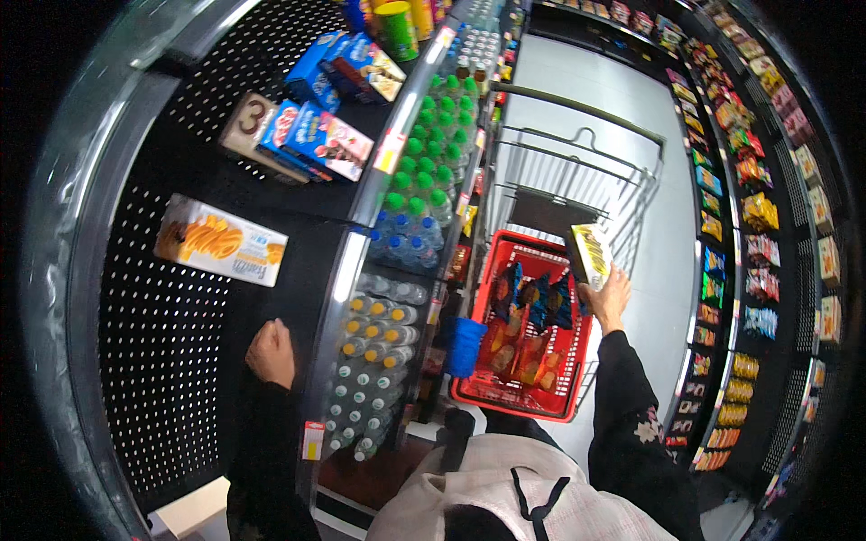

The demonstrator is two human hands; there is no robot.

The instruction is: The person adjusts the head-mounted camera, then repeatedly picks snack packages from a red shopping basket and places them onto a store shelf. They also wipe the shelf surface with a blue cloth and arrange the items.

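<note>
My right hand [609, 297] grips a yellow and white packaged box [590, 253] near the right rim of a red plastic shopping basket [467, 392]. In the basket are several dark blue snack bags [534, 297] and some orange-toned packs [517, 355]. My left hand [272, 351] is over the black shelf [270, 304] with its fingers curled in, and no item shows in it. Beyond that hand, a white biscuit carton [220, 240] with orange pictures lies on the shelf, apart from it.
Blue cookie boxes [331, 138] and a green canister [397, 30] share the left shelf. Below it, bottles with green caps [425, 162] and orange caps [375, 331] stand in rows. A metal shopping cart [575, 152] holds the basket. Snack shelves [731, 270] line the right side.
</note>
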